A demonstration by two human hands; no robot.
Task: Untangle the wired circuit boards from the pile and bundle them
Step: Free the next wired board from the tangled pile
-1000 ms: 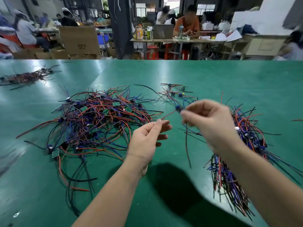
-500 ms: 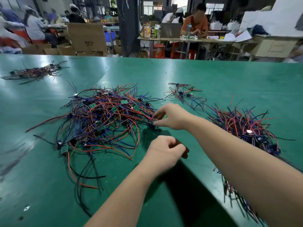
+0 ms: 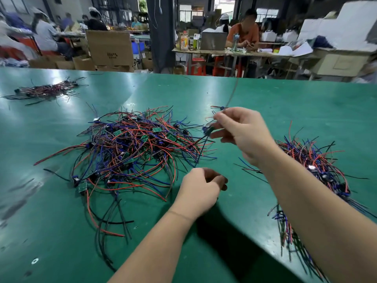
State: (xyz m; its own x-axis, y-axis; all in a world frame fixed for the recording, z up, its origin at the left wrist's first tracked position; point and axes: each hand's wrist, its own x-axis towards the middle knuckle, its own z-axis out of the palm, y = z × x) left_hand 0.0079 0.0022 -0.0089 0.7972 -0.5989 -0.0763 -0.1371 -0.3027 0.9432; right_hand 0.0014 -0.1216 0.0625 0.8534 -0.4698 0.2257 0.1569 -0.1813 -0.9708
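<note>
Green table point(image 3: 285, 111) — tangled red-blue-black pile point(image 3: 132, 152)

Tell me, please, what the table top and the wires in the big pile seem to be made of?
Table top: green mat, probably vinyl or rubber; smooth, with glossy glare streaks. Wires: red, blue and black plastic-looking insulation, satin, bending in soft loops; cores not visible.

Green table point(image 3: 285, 111); cardboard boxes point(image 3: 110, 48), dark pillar point(image 3: 161, 33), cluttered workbench point(image 3: 230, 51) behind.
</note>
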